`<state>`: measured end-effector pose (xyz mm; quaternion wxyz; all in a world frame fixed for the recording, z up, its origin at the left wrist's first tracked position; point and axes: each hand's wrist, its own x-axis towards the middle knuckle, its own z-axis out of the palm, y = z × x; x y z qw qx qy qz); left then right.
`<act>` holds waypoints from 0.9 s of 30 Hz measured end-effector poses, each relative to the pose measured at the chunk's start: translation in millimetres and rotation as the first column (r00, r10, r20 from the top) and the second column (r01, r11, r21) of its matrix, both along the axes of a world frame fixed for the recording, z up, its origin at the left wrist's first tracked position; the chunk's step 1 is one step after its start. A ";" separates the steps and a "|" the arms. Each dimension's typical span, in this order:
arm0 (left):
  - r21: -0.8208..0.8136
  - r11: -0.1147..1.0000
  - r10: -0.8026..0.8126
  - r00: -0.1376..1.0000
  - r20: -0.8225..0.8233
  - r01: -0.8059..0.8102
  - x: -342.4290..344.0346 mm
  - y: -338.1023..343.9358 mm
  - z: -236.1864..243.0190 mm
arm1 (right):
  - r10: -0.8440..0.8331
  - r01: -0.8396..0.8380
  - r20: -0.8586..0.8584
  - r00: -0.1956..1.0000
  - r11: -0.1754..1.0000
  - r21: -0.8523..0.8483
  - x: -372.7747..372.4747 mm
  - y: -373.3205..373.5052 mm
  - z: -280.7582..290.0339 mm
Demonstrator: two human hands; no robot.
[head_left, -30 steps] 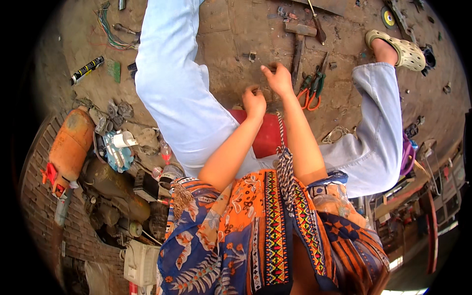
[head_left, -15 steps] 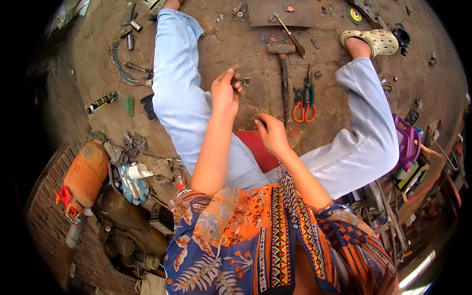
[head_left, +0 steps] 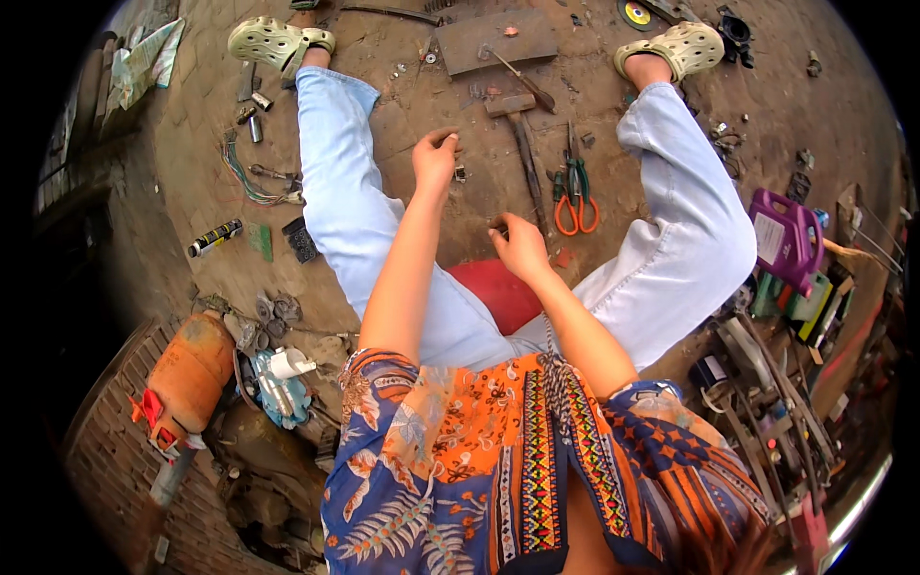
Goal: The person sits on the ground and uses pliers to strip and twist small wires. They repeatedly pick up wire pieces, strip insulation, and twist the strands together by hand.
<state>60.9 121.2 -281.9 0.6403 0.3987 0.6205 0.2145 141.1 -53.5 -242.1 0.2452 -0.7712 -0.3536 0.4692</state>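
My left hand (head_left: 437,161) hovers over the ground between my legs, fingers bent and thumb close to the forefinger. Whatever it pinches is too small to make out. Just below its fingertips lies a small metal piece (head_left: 460,174). My right hand (head_left: 523,246) is nearer to me, its fingers curled in; what they hold is hidden. Beyond it lies a hammer (head_left: 526,153) with a dark handle. Right of the hammer are orange-handled scissors (head_left: 581,218) and dark green-handled pliers (head_left: 573,177), lying together. A screwdriver (head_left: 542,99) rests beside the hammer head.
A flat metal plate (head_left: 479,43) lies at the far side. To the left are a wire bundle (head_left: 240,182), a black spray can (head_left: 215,238) and an orange gas cylinder (head_left: 192,369). A purple jug (head_left: 781,244) and piled scrap stand right. Something red (head_left: 494,292) lies between my thighs.
The view has shifted, so the ground things appear farther left. Over the ground, my left hand has moved slightly right and away, its fingertips now just above the small metal piece. My right hand stays curled.
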 end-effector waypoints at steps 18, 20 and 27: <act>0.156 0.966 0.185 0.973 0.140 -0.206 61.3 85.2 -66.4 | -0.233 0.216 -0.241 0.942 0.972 -0.094 -6.5 34.7 6.5; 0.173 0.969 0.145 0.973 0.180 -0.176 36.7 89.2 -40.9 | -0.206 0.199 -0.229 0.951 0.979 -0.055 -9.3 31.5 3.3; -0.226 0.958 0.244 0.912 0.329 -0.175 -29.1 47.4 44.8 | -0.262 0.297 -0.252 0.932 0.949 0.111 4.8 28.4 9.6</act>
